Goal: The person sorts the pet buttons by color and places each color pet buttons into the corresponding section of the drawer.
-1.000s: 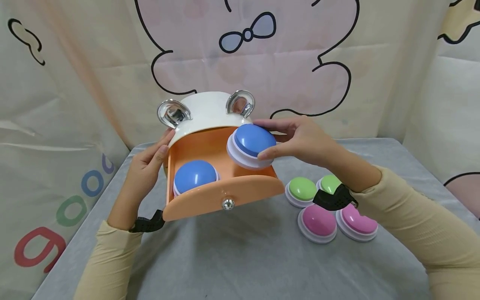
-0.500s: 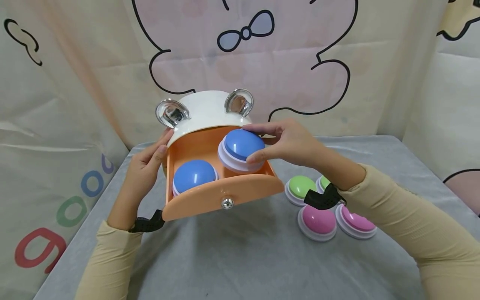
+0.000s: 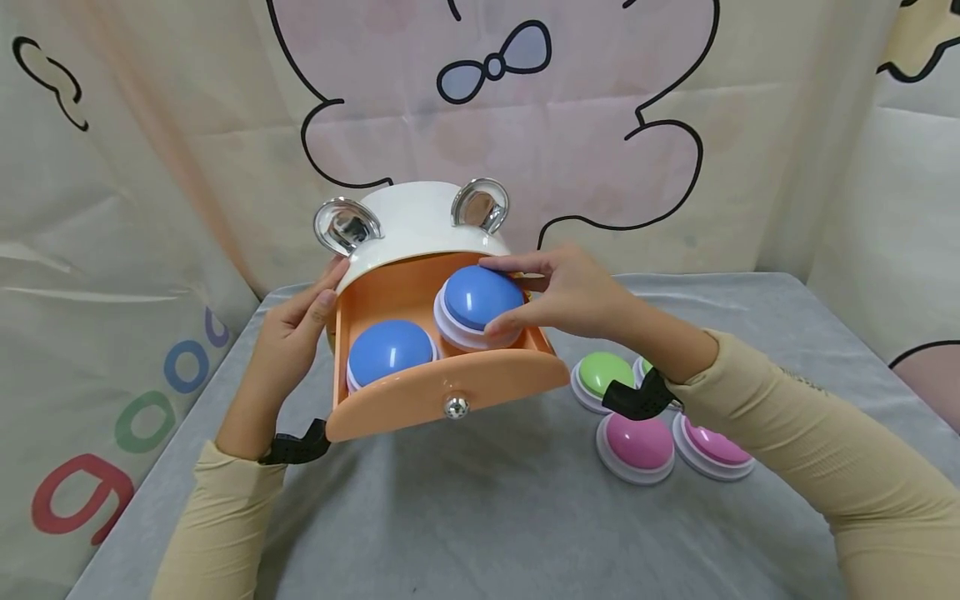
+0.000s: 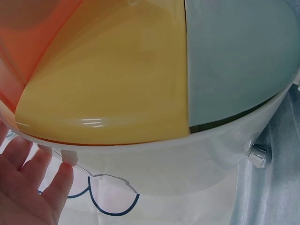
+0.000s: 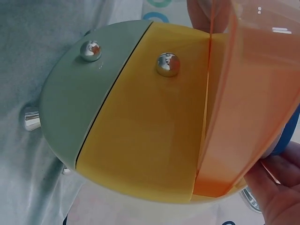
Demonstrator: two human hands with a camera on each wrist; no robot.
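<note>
A small drawer box with a white rounded shell (image 3: 423,218) and two silver ears stands in the middle of the head view. Its top orange drawer (image 3: 405,406) is pulled out, with a silver knob in front. My left hand (image 3: 288,329) grips the box's left edge, fingertips right at the white rim in the left wrist view. Thumb and fingers of my right hand (image 3: 577,292) pinch a blue dome push button (image 3: 483,296) with a white base, low in the drawer's right half. Another blue push button (image 3: 388,353) lies in the left half. The held button's underside is hidden.
Two pink push buttons (image 3: 639,440) and two green ones (image 3: 605,373) lie on the grey cloth (image 3: 480,517) to the right, one green partly behind the right wrist strap. Below the orange drawer, a yellow drawer (image 5: 140,117) and a grey-green one (image 5: 79,98) are shut.
My right hand has moved left and down with the blue push button, from above the drawer's right side to inside it. The left hand and box have stayed in place.
</note>
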